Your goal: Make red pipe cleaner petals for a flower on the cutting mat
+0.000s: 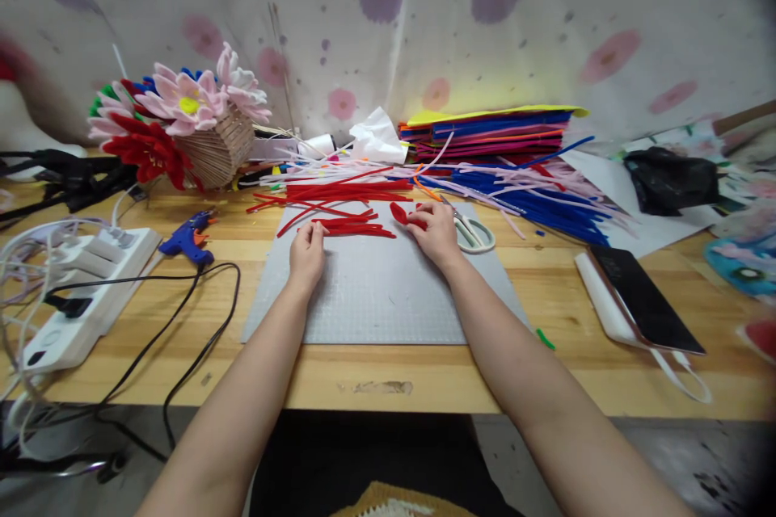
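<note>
My left hand (pixel 307 252) is closed in a pinch at the left ends of a small row of red pipe cleaners (pixel 357 224), which lie on the grey cutting mat (pixel 381 299). In my right hand (pixel 436 231) is a red pipe-cleaner petal (pixel 398 213), its rounded tip sticking out to the left of the fingers. Scissors with pale green and white handles (pixel 476 234) rest just right of that hand, their blades partly hidden behind it. More long red pipe cleaners (pixel 339 192) lie across the mat's far edge.
Blue and pink pipe cleaners (pixel 539 198) spread at the back right, beside stacked coloured bundles (pixel 485 141). A basket of pipe-cleaner flowers (pixel 215 145) stands back left. Left are a blue glue gun (pixel 189 238) and a corded power strip (pixel 90 299); right, a phone (pixel 646 299).
</note>
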`<state>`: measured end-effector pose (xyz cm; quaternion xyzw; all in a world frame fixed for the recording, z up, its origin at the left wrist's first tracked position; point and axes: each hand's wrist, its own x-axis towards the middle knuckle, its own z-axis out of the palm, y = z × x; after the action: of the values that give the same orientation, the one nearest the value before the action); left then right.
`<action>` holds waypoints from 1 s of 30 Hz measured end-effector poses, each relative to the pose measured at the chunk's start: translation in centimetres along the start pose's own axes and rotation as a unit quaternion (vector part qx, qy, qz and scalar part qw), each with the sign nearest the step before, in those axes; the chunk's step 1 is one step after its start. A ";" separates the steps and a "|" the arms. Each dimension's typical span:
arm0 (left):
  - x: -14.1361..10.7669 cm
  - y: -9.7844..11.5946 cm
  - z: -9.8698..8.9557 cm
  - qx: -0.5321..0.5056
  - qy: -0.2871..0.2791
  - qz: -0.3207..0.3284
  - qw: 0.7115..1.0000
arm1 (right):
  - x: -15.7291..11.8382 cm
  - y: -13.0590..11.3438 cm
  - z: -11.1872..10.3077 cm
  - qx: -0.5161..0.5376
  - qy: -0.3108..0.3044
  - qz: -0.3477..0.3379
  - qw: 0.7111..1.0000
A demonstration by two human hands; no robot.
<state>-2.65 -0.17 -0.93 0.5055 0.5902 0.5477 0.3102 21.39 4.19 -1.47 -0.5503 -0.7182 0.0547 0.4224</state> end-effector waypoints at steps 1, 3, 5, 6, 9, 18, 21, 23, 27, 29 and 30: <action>0.1 -0.2 -0.1 0.067 0.022 0.033 0.997 | 0.0 0.2 0.3 -0.029 0.001 0.001 1.000; 0.1 -0.3 -0.3 0.169 0.033 0.079 0.982 | -0.1 0.2 0.8 -0.069 0.001 0.002 0.998; 0.1 -0.4 -0.2 0.254 0.013 0.117 0.960 | -0.1 -0.1 1.0 -0.091 -0.003 0.004 0.996; 0.1 -0.4 -0.2 0.288 0.003 0.135 0.948 | -0.1 -0.3 0.9 -0.096 -0.006 0.004 0.995; -0.1 -0.4 0.1 0.354 -0.006 0.170 0.920 | -0.2 -0.9 0.3 -0.096 0.006 0.002 0.995; 0.7 -0.8 -0.3 0.435 -0.008 0.174 0.883 | -1.7 -3.9 1.2 0.016 -0.117 0.082 0.990; 1.1 -0.9 -0.4 0.438 -0.028 0.187 0.879 | -1.8 -3.7 1.7 -0.032 -0.133 0.075 0.988; 1.1 -0.9 -0.4 0.430 -0.025 0.194 0.881 | -1.8 -3.2 1.7 -0.056 -0.125 0.066 0.988; 1.0 -0.5 -0.7 0.397 0.026 0.189 0.898 | -1.8 -3.0 1.7 -0.067 -0.120 0.056 0.989; 0.9 -0.3 -0.9 0.371 0.055 0.177 0.910 | -1.8 -3.3 1.7 -0.046 -0.112 0.045 0.992; 0.9 -0.3 -1.0 0.357 0.069 0.168 0.916 | -1.6 -3.4 1.5 -0.033 -0.095 0.038 0.994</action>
<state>-3.91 0.37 -0.81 0.6348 0.6730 0.3784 -0.0290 17.94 2.08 -1.49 -0.5832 -0.7351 0.0990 0.3312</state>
